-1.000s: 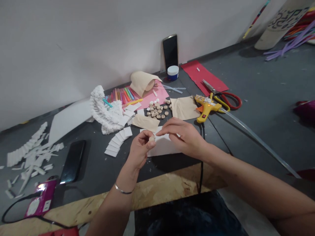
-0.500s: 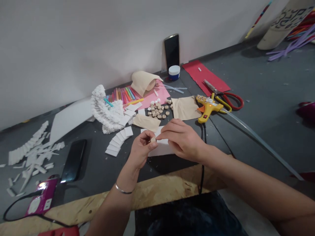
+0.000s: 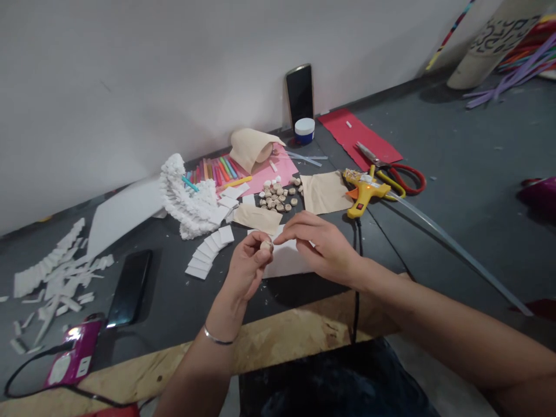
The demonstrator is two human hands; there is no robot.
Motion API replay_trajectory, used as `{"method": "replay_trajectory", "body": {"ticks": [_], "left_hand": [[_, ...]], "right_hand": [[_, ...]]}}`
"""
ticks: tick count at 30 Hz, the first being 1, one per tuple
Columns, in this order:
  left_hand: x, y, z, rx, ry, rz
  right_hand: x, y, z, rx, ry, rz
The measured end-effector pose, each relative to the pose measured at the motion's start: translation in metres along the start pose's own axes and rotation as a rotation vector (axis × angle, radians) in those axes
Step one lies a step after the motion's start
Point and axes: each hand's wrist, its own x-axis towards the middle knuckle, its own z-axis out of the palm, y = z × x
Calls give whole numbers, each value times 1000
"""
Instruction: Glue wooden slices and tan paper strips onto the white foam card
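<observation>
My left hand (image 3: 246, 267) pinches a small round tan disc (image 3: 266, 245) between thumb and fingers, just above a white foam sheet (image 3: 286, 260). My right hand (image 3: 321, 243) is beside it, fingers curled, with the fingertips meeting the disc from the right. A pile of several similar small tan discs (image 3: 278, 197) lies beyond the hands, between two beige paper pieces (image 3: 324, 191). A yellow glue gun (image 3: 364, 191) lies to the right of the right hand, its cord running toward me.
A fringed white foam piece (image 3: 186, 200) and small white squares (image 3: 208, 249) lie to the left. Two phones (image 3: 129, 286) (image 3: 299, 92), a jar (image 3: 304, 130), coloured sticks (image 3: 217, 169), red scissors (image 3: 395, 171), red sheet (image 3: 360, 136), pink power strip (image 3: 72, 358), white scraps (image 3: 52, 278).
Both hands stay together on the small disc, with only slight finger shifts. The view has tilted a little.
</observation>
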Motion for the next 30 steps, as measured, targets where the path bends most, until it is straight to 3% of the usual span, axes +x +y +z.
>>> {"method": "replay_trajectory", "body": {"ticks": [11,15,20,30], "left_hand": [[0,1,1,10,14,-14],[1,0,1,56,70,7],[2,-1,4,140,85,50],[3,-2,1,161,112,52]], "right_hand": [[0,0,2,-48,-3,-105],[0,-1,1,-126,-15,-164],[0,0,-3,-165,45,-99],[-2,1,3,-125,-22,-148]]}}
